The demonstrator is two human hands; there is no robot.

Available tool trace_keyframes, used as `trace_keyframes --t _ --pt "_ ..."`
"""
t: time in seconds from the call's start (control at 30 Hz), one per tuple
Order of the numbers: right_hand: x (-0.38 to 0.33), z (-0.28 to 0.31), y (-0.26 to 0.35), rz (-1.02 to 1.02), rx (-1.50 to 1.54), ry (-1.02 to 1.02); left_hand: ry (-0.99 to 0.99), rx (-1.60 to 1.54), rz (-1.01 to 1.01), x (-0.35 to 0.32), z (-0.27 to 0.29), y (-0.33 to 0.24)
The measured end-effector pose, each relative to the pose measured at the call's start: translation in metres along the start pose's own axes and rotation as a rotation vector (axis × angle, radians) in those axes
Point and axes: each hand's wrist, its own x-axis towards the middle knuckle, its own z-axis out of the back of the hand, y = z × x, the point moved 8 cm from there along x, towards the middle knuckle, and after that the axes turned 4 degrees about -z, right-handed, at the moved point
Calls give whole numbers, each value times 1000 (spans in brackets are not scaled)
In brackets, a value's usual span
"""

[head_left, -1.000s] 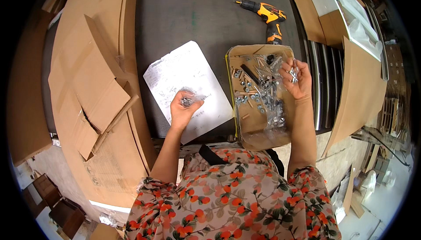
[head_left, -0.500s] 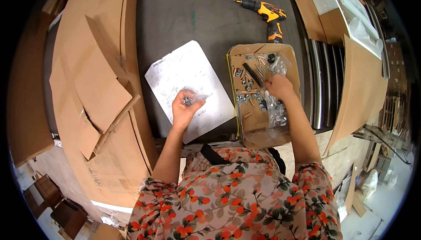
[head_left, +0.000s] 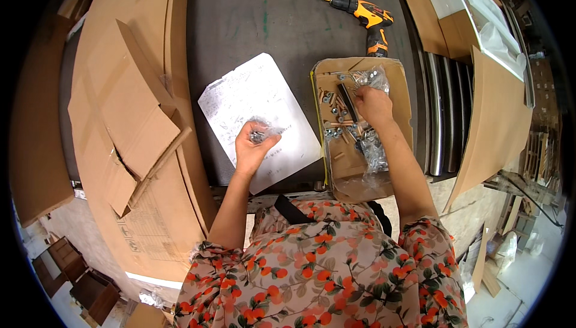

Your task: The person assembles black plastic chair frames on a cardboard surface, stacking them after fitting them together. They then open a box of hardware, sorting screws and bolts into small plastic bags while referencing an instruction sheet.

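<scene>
Shifted right hand (head_left: 375, 107) upward within cardboard tray (head_left: 343, 173), right of centre; still among hardware (head_left: 339, 120), cannot tell grip. Keeping left hand (head_left: 248, 152) curled around clear bag (head_left: 258, 135).

Two hands (head_left: 249, 146) (head_left: 375, 107), one cordless drill (head_left: 372, 18), one paper sheet (head_left: 255, 91), one shallow tray (head_left: 348, 173).

Dark worktable (head_left: 240, 22), pale floor (head_left: 495, 305) at lower right, brown furniture (head_left: 93, 292) at lower left
</scene>
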Motion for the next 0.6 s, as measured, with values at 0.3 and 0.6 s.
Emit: trace_keyframes --t 0.3,0.6 --pt "5 -4 5 120 -15 41 13 -38 21 -1 -2 1" --pt "21 1 19 95 -44 -46 22 34 17 0 0 -2"
